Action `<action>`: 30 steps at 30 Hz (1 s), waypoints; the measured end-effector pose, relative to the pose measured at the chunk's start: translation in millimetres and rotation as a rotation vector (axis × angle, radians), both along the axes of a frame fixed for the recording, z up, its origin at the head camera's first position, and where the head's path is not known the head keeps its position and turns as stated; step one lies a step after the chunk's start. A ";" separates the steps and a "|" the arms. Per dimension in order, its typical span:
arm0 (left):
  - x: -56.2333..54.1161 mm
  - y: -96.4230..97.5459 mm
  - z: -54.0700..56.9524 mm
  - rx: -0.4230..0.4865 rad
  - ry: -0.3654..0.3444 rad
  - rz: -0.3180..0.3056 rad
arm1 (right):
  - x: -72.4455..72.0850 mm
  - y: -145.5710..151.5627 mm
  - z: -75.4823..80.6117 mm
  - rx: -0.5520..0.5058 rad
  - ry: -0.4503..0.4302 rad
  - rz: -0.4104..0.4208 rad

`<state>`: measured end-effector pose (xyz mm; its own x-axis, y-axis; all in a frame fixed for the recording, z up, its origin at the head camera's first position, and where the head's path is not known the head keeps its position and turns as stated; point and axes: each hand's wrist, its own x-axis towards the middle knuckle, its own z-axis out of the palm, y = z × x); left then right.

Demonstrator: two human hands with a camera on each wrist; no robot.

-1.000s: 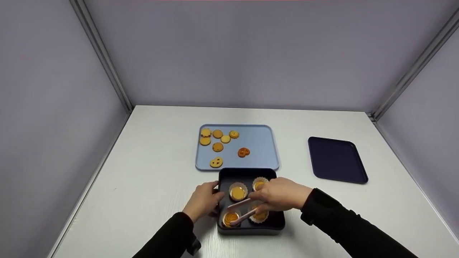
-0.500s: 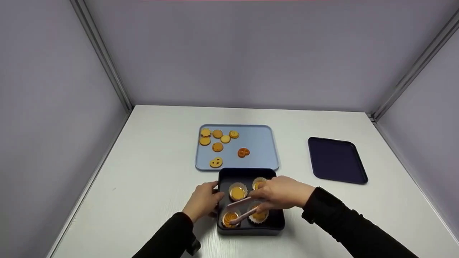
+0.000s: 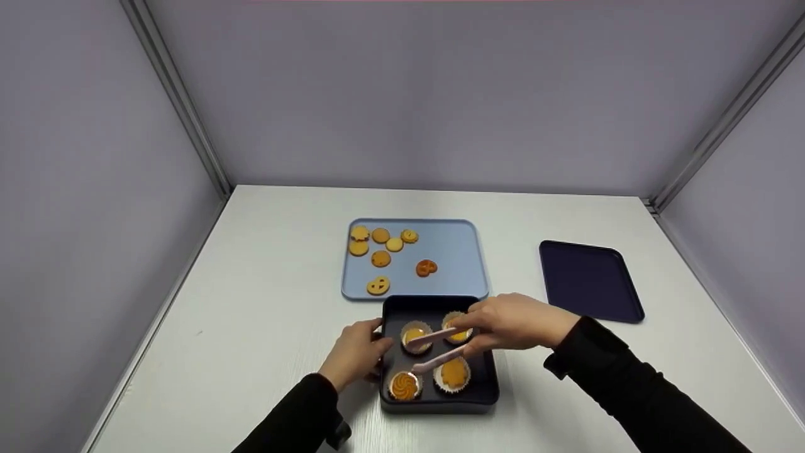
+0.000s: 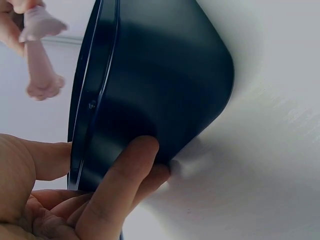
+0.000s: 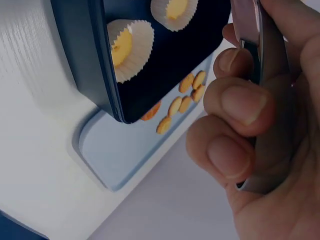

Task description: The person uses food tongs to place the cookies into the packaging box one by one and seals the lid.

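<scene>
A deep dark rectangular pan [image 3: 440,408] sits at the table's front. Several cookies in white paper cups lie in it, among them a swirled cookie [image 3: 405,385] at front left and a flower-shaped cookie [image 3: 453,374] at front right. My left hand [image 3: 355,352] grips the pan's left wall, thumb at the rim and fingers against the outside [image 4: 115,190]. Over the pan, my right hand [image 3: 512,322] holds metal tongs [image 5: 274,120] with pink tips [image 4: 44,80]. The tips stand apart with nothing between them, above the cups on the left side.
Behind the pan lies a light blue tray [image 3: 459,251] with several cookies on its left part and a brown pretzel-shaped cookie [image 3: 426,268] near its middle. A dark navy tray [image 3: 591,280] lies to the right. Grey walls enclose the white table [image 3: 251,270].
My right hand and the tongs have lifted and drawn back, away from the swirled cookie, which stays in its cup. My left hand keeps its grip on the pan.
</scene>
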<state>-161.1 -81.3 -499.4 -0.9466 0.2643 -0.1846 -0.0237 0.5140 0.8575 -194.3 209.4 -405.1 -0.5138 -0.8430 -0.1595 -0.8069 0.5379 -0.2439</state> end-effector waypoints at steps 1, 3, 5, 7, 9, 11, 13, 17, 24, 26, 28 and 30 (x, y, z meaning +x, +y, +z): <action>0.3 -0.1 -0.1 0.007 -0.007 0.001 | -0.7 2.0 2.0 -0.009 -0.008 -0.003; 0.6 -0.1 -0.3 0.009 -0.005 0.000 | -2.2 5.4 6.1 -0.029 -0.021 -0.009; 0.9 -0.1 -0.1 0.009 -0.003 -0.001 | -3.3 9.1 10.1 -0.045 -0.024 -0.015; 1.0 -0.1 0.0 0.013 -0.010 0.001 | -4.3 12.6 14.0 -0.051 -0.031 -0.036; 1.0 0.0 0.3 0.014 -0.015 0.004 | -4.9 15.8 17.5 -0.056 -0.031 -0.061; 1.2 0.3 0.9 0.021 -0.026 0.007 | -5.5 18.7 19.9 -0.059 -0.030 -0.091; 1.4 0.4 1.3 0.022 -0.033 0.010 | -6.3 21.1 20.7 -0.064 -0.018 -0.109; 1.3 0.8 1.7 0.025 -0.041 0.013 | -8.9 26.7 18.5 -0.094 0.027 -0.151; 0.9 1.9 2.2 0.034 -0.055 0.019 | -20.7 40.1 5.6 -0.187 0.071 -0.392; 1.0 2.1 2.2 0.036 -0.058 0.018 | -24.7 44.3 0.2 -0.234 0.111 -0.457; 0.9 2.2 1.9 0.038 -0.059 0.016 | -27.7 48.6 -5.7 -0.273 0.172 -0.509; 0.6 2.0 1.8 0.035 -0.056 0.015 | -30.3 51.4 -11.5 -0.315 0.215 -0.570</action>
<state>-160.5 -79.3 -497.6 -0.9391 0.2571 -0.2282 -0.0797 0.4831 0.8720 -224.6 260.7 -416.6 -0.8839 -0.4206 0.2048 -0.4667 0.8227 -0.3245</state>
